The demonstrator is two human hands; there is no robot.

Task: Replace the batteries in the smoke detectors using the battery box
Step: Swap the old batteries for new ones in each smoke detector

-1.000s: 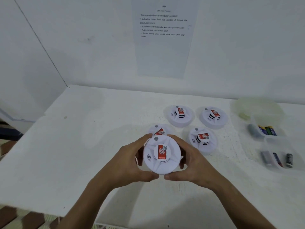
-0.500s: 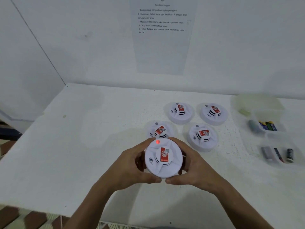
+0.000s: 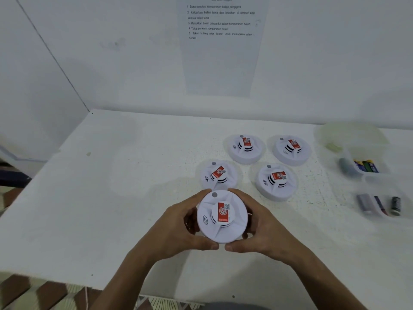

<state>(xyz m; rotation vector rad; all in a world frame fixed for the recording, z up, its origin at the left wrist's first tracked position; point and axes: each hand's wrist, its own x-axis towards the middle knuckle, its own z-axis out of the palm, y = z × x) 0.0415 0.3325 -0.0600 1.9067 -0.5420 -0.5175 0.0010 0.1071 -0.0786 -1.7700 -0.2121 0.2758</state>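
A round white smoke detector with a red label faces up above the table's near middle. My left hand grips its left rim, and my right hand grips its right rim, thumbs almost meeting at the near edge. Its small indicator is grey. Several more detectors lie behind it: one just beyond, one to the right, two farther back. At the right, a clear battery box holds batteries in two compartments.
The white table meets white walls behind and to the left. A printed instruction sheet hangs on the back wall. A pale round lid lies behind the battery box. The table's near edge runs just below my forearms.
The held detector's indicator glowed red half a second ago and is grey now. Both hands keep the same grip, and the detector has hardly moved.
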